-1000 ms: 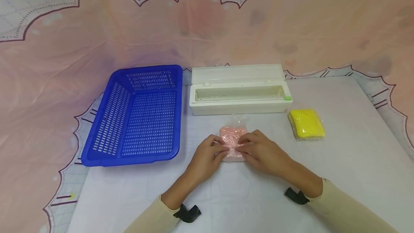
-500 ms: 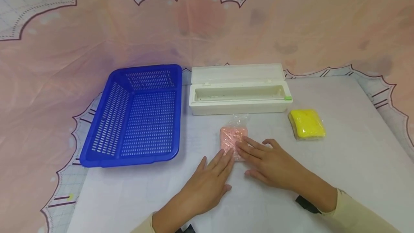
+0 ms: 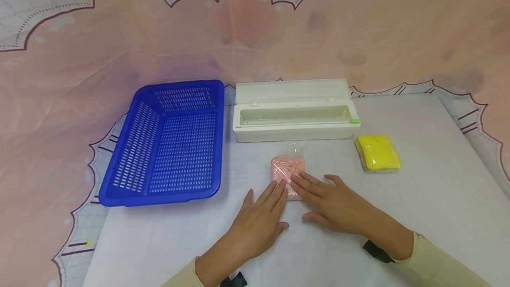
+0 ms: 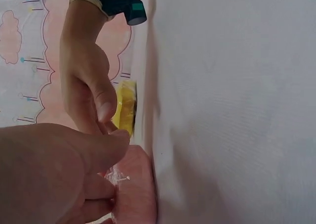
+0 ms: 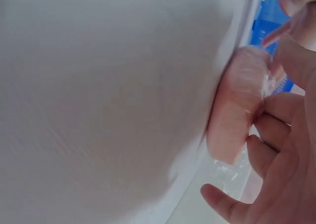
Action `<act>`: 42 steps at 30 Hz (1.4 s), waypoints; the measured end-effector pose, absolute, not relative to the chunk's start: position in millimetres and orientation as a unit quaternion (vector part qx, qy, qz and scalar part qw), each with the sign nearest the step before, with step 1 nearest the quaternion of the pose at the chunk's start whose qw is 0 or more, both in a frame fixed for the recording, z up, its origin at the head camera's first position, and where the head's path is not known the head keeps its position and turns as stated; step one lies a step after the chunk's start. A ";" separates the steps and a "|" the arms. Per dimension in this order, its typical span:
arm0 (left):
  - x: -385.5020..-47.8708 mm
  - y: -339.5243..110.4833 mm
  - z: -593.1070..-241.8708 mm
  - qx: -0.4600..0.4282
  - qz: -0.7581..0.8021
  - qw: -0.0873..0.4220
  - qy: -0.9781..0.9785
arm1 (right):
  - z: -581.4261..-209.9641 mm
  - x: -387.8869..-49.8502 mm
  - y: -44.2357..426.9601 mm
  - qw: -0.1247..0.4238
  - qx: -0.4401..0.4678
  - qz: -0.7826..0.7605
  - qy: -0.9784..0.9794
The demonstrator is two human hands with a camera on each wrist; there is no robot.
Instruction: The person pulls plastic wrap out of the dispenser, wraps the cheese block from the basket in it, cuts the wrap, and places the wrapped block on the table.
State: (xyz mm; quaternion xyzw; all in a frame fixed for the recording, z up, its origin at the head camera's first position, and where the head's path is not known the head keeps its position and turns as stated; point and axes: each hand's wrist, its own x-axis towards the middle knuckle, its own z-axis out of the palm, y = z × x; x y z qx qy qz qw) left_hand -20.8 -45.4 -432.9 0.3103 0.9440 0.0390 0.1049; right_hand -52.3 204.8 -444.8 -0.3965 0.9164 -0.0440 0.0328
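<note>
In the head view a pink block, wrapped in clear film, lies flat on the white table. A loose flap of film sticks out beyond its far edge. My left hand rests its straight fingers on the block's near left part. From the right, my right hand touches the top with extended fingers, its thumb held apart. Both wrist views show the pink block from the side, with fingertips against its filmed top. Part of the near top is hidden under the fingers.
Behind the block stands a long white box with its lid raised. A blue perforated basket sits at the left. To the right lies a yellow block in clear film. A patterned cloth hangs behind.
A second ago both hands had bent fingers gathered on the block's film. Since then the fingers have straightened and both hands have drawn back nearer. In the last half second they barely shifted.
</note>
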 end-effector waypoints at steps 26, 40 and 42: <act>-41.8 -17.7 -439.3 0.238 0.190 -0.111 0.946 | -438.6 -108.2 198.8 0.033 -0.221 -0.346 0.911; -48.0 -33.8 -436.4 0.217 0.154 -0.118 0.957 | -437.7 -104.4 198.8 0.030 -0.184 -0.306 0.934; -44.8 -31.3 -434.8 0.219 0.179 -0.108 0.953 | -435.6 -104.4 199.3 0.028 -0.175 -0.312 0.933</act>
